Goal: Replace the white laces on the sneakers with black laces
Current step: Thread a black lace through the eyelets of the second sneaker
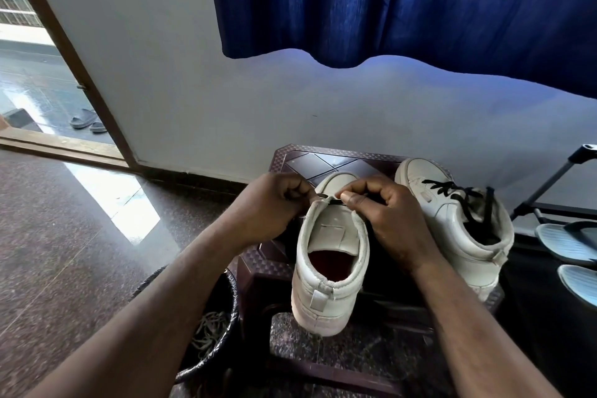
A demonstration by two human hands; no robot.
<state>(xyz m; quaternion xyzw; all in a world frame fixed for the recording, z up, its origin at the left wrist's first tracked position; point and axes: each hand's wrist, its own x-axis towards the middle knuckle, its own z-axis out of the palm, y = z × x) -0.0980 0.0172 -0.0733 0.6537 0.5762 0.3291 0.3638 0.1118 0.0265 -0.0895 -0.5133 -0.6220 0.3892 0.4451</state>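
Fingers (350,199) of the right hand (387,223) pinched tight on the black lace (332,201), thumb on top, low on the eyelet row. Left hand (274,203) curled closed at the opposite eyelet edge, apparently gripping the lace's other end; the end itself is hidden in the fist. Lace runs taut between the hands across the tongue. Likely the first bar is being evened before the crossings start. Near sneaker (329,268) stands toe away, heel toward the person at the near edge of the stool (290,155), heel seeming to overhang. That heading leaves the throat open to both hands alike. No other lacing on it, tongue bare. Second sneaker (452,220) sits along the right edge, just beside the first, already laced in black with the ends loose, so roughly half the job is done. White laces (206,326) lie in a dark bin (226,300) on the floor off the near left corner, out of the way. Far left corner of the stool top is bare, giving the left hand room to draw outward. Right hand is hemmed in by the second sneaker, and a hard pull that way could nudge it toward the right edge. Past that edge are sandals (575,242) and a rack frame (549,184).
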